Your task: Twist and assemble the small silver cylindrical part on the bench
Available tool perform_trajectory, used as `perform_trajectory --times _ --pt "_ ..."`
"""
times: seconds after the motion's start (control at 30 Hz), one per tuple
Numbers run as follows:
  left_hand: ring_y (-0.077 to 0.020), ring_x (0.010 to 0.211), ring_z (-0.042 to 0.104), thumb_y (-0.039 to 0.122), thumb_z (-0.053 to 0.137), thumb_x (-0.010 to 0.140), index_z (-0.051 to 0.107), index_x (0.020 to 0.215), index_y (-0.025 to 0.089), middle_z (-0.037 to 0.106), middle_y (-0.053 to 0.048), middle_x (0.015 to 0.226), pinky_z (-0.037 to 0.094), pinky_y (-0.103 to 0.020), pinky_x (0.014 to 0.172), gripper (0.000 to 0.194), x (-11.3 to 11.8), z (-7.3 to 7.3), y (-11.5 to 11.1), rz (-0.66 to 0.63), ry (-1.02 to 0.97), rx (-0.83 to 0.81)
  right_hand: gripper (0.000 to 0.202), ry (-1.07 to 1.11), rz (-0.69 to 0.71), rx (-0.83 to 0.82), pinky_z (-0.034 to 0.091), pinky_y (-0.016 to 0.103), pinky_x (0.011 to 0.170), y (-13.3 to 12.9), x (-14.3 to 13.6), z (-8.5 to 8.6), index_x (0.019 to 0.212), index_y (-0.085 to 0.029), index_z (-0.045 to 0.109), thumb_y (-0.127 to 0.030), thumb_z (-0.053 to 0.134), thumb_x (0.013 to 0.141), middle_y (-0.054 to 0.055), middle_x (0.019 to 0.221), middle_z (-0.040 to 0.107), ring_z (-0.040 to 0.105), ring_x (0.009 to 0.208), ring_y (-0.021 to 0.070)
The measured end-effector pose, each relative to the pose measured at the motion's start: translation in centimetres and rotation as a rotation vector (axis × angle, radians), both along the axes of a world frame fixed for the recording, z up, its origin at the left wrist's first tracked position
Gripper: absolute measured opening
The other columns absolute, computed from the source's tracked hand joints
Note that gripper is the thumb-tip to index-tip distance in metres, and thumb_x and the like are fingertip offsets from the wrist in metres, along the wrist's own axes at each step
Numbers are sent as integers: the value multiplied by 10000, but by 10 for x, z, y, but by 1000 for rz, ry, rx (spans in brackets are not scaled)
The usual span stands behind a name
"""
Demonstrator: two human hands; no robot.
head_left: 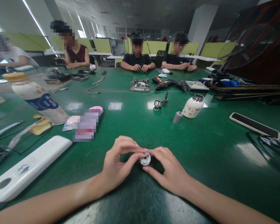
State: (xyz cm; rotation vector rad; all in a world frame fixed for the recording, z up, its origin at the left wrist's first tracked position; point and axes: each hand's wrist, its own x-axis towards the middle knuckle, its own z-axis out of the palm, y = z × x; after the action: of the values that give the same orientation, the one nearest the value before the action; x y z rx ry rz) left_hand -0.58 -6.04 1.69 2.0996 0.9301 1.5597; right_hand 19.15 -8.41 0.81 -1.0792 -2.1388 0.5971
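Note:
A small round metal part (145, 160) stands on the green table (121, 124) near its front edge, between my two hands. My left hand (121, 160) holds it from the left, with thumb and fingertips at its top rim. From the right, my right hand (169, 168) grips it, thumb at the lower front and fingers at the upper side. Farther off to the right are a grey metal cylinder (178, 117) and an open cream bottle (192, 106) with a patterned side. A metal cap with a ring (157, 105) lies beside a small dark cone-shaped piece (165, 98).
At the left are a white power strip (35, 166), a milk bottle (40, 101) and a pixelated packet (87, 126). A circuit board (140, 85) and power drills (163, 84) lie farther back. A phone (254, 125) and cables are at right. Several people sit across the table.

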Motion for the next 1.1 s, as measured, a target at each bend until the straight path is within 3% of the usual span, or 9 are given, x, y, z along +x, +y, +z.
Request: perform_trajectory --times 0.1,0.2,0.3,0.4,0.67,0.77,0.9,1.0,1.1 --pt "-192 867 700 208 690 844 563 1002 237 737 -8 827 546 -355 798 205 -6 0 14 123 10 -50 284 -24 -27 4 459 379 853 -1 0 0 1171 -236 581 -303 637 900 55 1045 678 606 959 216" --pt "-240 915 716 307 729 802 596 957 226 758 -22 865 505 -430 900 220 -14 -5 34 209 153 -182 278 -57 -116 25 454 391 866 2 2 -2 1187 -235 578 -288 607 916 67 1065 679 604 964 224" --pt "-248 872 735 352 727 783 596 919 216 768 -24 859 513 -431 891 233 -19 -10 50 179 189 -390 273 -95 -225 48 462 400 859 9 7 -5 1186 -219 579 -271 586 919 80 1074 683 610 963 234" --pt "-240 848 742 357 715 788 585 946 218 771 -17 843 513 -422 891 247 -20 -14 54 144 179 -461 278 -103 -274 50 467 407 864 17 13 -7 1188 -223 585 -271 592 914 78 1075 685 613 975 239" --pt "-265 974 662 408 788 721 644 971 239 759 -32 934 450 -457 899 334 -19 -13 48 271 387 -286 312 31 -252 -88 459 418 902 30 20 -9 1165 -257 619 -331 674 866 43 1084 687 613 1003 222" --pt "-261 965 659 354 777 740 652 902 235 757 -22 906 455 -453 884 236 -19 -12 48 284 405 -296 338 53 -257 -111 462 412 891 30 19 -10 1143 -250 632 -335 711 826 43 1058 690 618 991 220" --pt "-233 908 684 341 729 795 629 915 220 744 -24 877 492 -424 856 198 -18 -13 48 258 290 -285 322 51 -271 -105 453 432 899 29 17 -9 1139 -243 632 -321 699 833 52 1054 683 605 993 227" --pt "-199 863 679 316 721 810 619 922 214 707 -19 880 522 -374 813 182 -11 -12 45 264 147 -164 308 54 -268 -108 450 437 902 28 16 -9 1133 -244 631 -306 695 837 50 1063 679 594 996 229" --pt "-179 857 649 234 734 801 621 869 225 689 -8 863 525 -339 781 132 0 -9 40 176 94 -5 309 54 -269 -98 448 435 904 27 15 -9 1128 -238 626 -283 702 832 47 1063 680 592 991 227"
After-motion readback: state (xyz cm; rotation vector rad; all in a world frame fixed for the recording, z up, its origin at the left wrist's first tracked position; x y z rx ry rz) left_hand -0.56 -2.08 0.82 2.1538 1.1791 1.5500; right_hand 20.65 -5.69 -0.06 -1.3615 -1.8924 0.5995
